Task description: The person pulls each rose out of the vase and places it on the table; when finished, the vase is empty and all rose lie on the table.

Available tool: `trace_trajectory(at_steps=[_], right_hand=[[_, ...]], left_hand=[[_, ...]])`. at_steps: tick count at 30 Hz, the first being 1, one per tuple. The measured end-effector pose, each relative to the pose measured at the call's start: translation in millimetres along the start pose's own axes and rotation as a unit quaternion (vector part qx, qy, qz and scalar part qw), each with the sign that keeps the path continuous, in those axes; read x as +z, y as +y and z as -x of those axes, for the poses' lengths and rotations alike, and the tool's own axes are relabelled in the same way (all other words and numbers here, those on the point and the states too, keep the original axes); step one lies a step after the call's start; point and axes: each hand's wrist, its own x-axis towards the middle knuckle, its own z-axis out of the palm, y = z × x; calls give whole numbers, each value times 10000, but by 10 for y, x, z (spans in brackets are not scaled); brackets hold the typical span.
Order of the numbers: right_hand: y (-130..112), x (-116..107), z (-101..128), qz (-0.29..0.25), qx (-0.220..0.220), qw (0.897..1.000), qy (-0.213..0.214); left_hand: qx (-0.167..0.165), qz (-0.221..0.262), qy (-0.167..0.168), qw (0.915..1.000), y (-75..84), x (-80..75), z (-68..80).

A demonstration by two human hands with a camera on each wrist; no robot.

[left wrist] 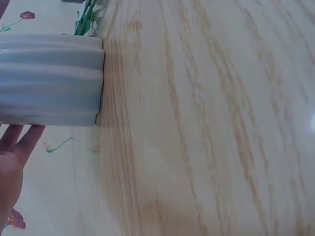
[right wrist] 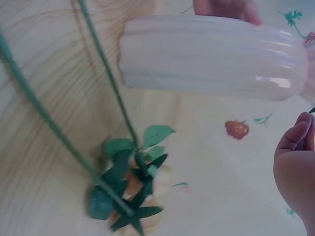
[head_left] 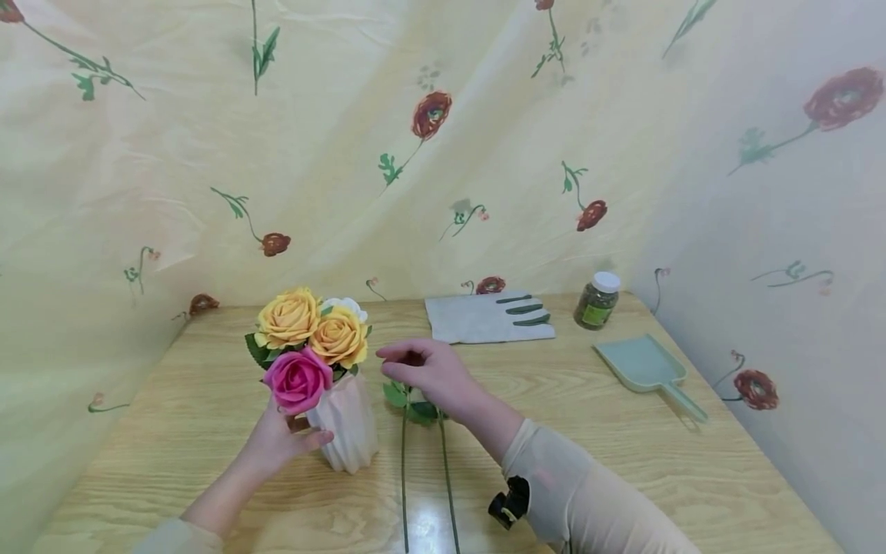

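A white ribbed vase (head_left: 348, 431) stands upright at the left of the table, holding artificial flowers: two yellow roses (head_left: 339, 336), a magenta rose (head_left: 299, 380) and a white flower (head_left: 344, 307) behind. My left hand (head_left: 277, 440) holds the vase from its left side, thumb toward the front; its fingertips (left wrist: 32, 135) meet the wall in the left wrist view. Just right of the bouquet hovers my right hand (head_left: 436, 373), thumb and forefinger slightly apart in the head view. Below it lie two long green stems (head_left: 404, 477) with leaves; pale peach blooms (right wrist: 162, 182) show in the right wrist view.
A grey-white glove (head_left: 464, 319) with dark finger gaps lies at the back. Beside it stands a jar (head_left: 596, 304) with a white lid, and a pale green dustpan (head_left: 644, 363) lies at the right. Patterned cloth (head_left: 332, 154) hangs behind the table.
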Motion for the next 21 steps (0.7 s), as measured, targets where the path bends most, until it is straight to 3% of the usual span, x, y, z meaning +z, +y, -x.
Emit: trace_trajectory(at_steps=[5, 13, 21], right_hand=[[-134, 69, -62, 105, -185, 9997, -78], [31, 187, -231, 24, -874, 9961, -108], [4, 229, -214, 342, -827, 9958, 176]], left_hand=[[47, 30, 15, 10000, 15, -10, -19], [222, -109, -7, 9997, 46, -21, -37], [67, -147, 7, 9999, 32, 5, -26]])
